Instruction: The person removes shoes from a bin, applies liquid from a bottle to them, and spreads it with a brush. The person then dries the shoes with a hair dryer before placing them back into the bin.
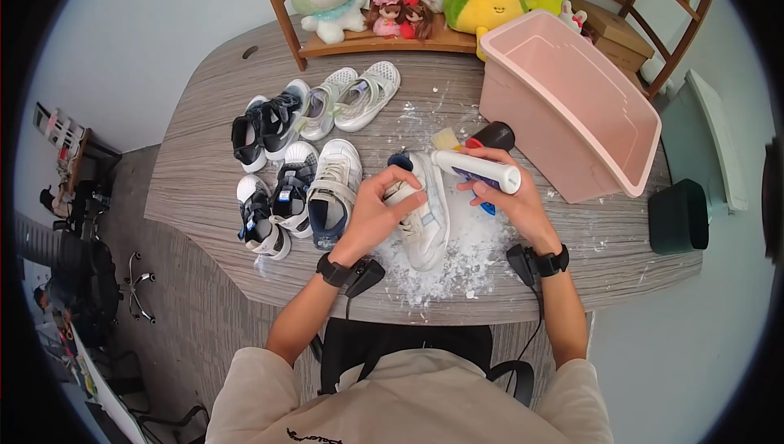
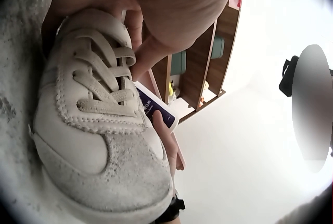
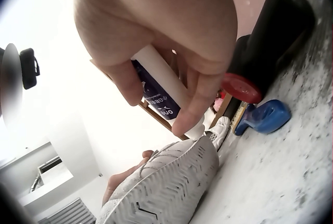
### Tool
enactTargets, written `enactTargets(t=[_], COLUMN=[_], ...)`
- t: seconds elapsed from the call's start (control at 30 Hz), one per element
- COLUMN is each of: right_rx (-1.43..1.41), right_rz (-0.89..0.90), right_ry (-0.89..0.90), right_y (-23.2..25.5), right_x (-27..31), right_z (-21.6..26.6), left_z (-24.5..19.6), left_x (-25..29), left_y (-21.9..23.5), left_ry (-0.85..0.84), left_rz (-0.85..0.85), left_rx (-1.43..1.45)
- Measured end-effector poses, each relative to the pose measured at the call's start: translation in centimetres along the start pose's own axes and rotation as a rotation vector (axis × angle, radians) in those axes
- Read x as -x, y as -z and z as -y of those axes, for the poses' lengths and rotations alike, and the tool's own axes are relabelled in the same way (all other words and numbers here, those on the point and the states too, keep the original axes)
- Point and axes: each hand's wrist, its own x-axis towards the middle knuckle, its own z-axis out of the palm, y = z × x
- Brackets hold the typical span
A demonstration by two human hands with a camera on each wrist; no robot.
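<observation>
A white lace-up sneaker (image 1: 430, 236) lies in front of the person, its toe toward them and its sole turned to the right. My left hand (image 1: 380, 211) grips it around the opening and tongue, above the laces (image 2: 101, 73). In my right hand (image 1: 521, 205) is a white bottle with a dark purple label (image 3: 161, 91), held between thumb and fingers. The bottle's tip (image 3: 196, 132) is right at the upper edge of the sole near the heel. Beneath the bottle lies a blue-handled brush (image 3: 268, 116).
White residue (image 1: 482, 252) covers the table around the sneaker. Several other shoes (image 1: 331, 178) stand in two rows to the left. Behind the bottle are a black cylinder with a red end (image 1: 496, 135) and a yellowish sponge (image 1: 445, 139). A pink bin (image 1: 531, 129) stands at right.
</observation>
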Motion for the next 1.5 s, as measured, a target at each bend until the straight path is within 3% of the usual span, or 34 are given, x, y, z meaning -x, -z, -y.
enactTargets(t=[0.7, 1.5], right_rx=[0.010, 0.140], right_rz=[-0.011, -0.248], right_ry=[0.022, 0.001], right_y=[0.0, 0.9], right_x=[0.0, 0.1], right_z=[0.0, -0.4], left_z=[0.1, 0.1], left_x=[0.1, 0.0], left_y=[0.0, 0.0], left_ry=[-0.015, -0.046], left_rz=[-0.007, -0.019], left_rx=[-0.013, -0.011])
